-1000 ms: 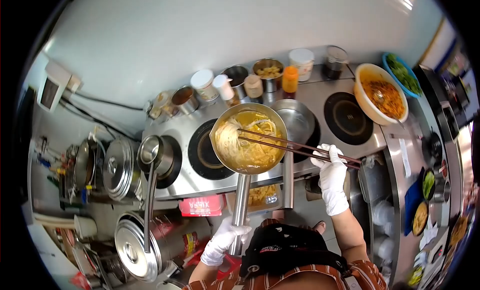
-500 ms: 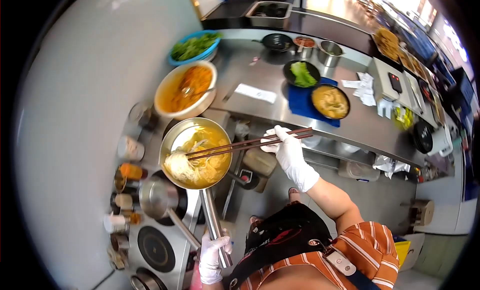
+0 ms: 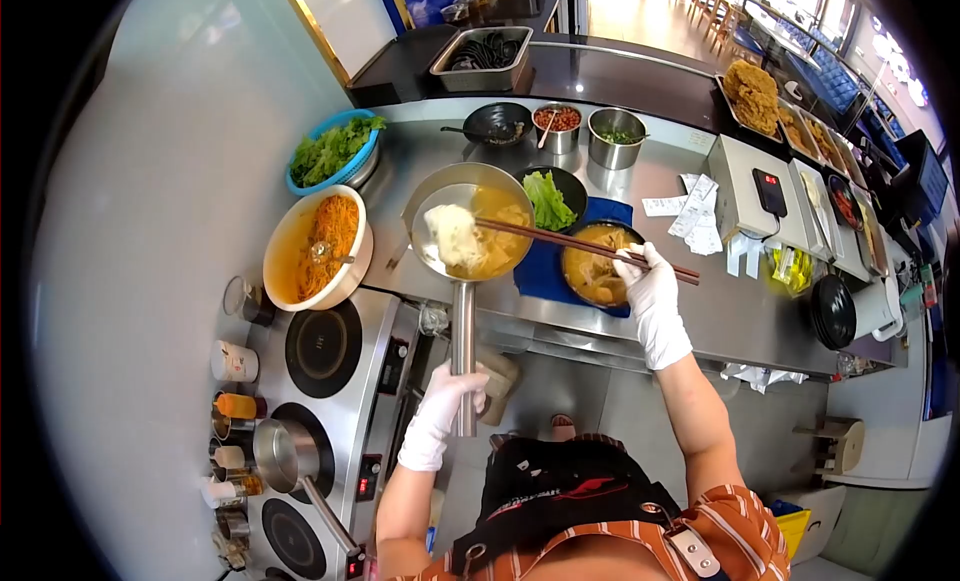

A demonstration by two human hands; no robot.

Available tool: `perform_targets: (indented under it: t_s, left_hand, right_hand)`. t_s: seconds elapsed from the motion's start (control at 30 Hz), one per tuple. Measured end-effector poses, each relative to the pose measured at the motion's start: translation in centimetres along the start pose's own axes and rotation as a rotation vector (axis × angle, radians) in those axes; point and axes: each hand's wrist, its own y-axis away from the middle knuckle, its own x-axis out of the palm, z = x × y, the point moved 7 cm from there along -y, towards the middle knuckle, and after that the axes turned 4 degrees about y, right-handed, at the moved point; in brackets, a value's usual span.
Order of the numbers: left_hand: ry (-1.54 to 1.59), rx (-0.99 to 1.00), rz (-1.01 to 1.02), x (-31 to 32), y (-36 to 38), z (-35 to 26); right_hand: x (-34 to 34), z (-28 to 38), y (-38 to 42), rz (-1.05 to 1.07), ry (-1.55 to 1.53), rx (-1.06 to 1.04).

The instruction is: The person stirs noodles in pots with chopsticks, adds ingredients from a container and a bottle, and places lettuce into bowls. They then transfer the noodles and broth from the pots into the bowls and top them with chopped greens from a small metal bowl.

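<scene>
My gloved left hand (image 3: 440,406) is closed round the long metal handle of a saucepan (image 3: 463,321), which is held up at the counter's near edge. A pale clump of noodles (image 3: 455,239) lies in it with yellowish broth. In my gloved right hand (image 3: 652,299) is a pair of dark chopsticks (image 3: 585,246), their tips at the noodles. Below that hand, a dark bowl (image 3: 600,306) of yellow soup stands on a blue cloth (image 3: 540,281). Behind the saucepan, another dark bowl (image 3: 577,186) holds lettuce (image 3: 547,201); the pan partly hides it.
To the left stand a white tub (image 3: 360,251) of shredded orange food and a blue basin (image 3: 300,176) of greens. A second saucepan (image 3: 285,453) sits on the hob (image 3: 375,326). Metal pots (image 3: 613,153), paper slips (image 3: 697,216) and a small black pan (image 3: 497,126) are on the counter.
The saucepan has moved from over the hob to the counter, beside the soup bowl. Both hands have travelled with it, still holding handle and chopsticks. The view has shifted too.
</scene>
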Motion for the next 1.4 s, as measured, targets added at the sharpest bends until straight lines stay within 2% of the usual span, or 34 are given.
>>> perform_targets:
  t_s: [0.37,0.4,0.5,0.7,0.93,1.03,1.1,1.17,1.23,1.27,1.3,1.37,1.4]
  left_hand:
    - [-0.221,-0.024,-0.024,-0.4,-11.7,-7.0]
    - [-0.226,-0.032,-0.028,-0.6,-12.3,-7.4]
    - [-0.276,-0.026,-0.043,-0.8,-13.9,-8.8]
    - [-0.373,-0.025,-0.082,-0.5,-15.7,-10.7]
    - [-0.433,-0.032,-0.155,0.3,-16.7,-10.4]
    - [-0.419,-0.032,-0.177,1.6,-16.6,-10.7]
    - [-0.458,-0.026,-0.2,2.1,-16.6,-10.6]
    - [-0.451,-0.021,-0.215,2.6,-16.5,-10.4]
    - [-0.448,-0.02,-0.227,2.9,-16.4,-10.2]
    - [-0.457,-0.015,-0.233,3.0,-16.5,-10.1]
    - [-0.465,-0.009,-0.238,3.1,-16.5,-10.0]
    - [-0.481,-0.005,-0.253,3.5,-16.4,-9.9]
    - [-0.495,0.0,-0.266,3.7,-16.3,-9.9]
  right_hand:
    - [-0.4,5.7,-6.0,-0.184,-0.172,-0.093]
    - [-0.7,6.0,-6.3,-0.146,-0.176,-0.092]
    - [-3.3,7.0,-8.4,-0.117,-0.134,-0.161]
    - [-7.4,8.1,-9.6,-0.214,-0.109,-0.203]
    - [-9.0,8.9,-10.7,-0.278,-0.01,-0.187]
    - [-6.6,10.3,-10.1,-0.278,0.141,-0.284]
    - [-3.7,11.7,-9.1,-0.267,0.393,-0.435]
    - [-1.4,12.0,-8.7,-0.202,0.404,-0.493]
    - [1.8,12.5,-8.0,-0.017,0.63,-0.599]
    - [3.8,12.4,-7.5,0.122,0.705,-0.594]
    - [5.2,12.2,-7.2,0.17,0.734,-0.559]
    - [9.5,13.1,-5.3,0.279,0.991,-0.631]
    - [10.2,13.0,-5.5,0.331,0.967,-0.625]
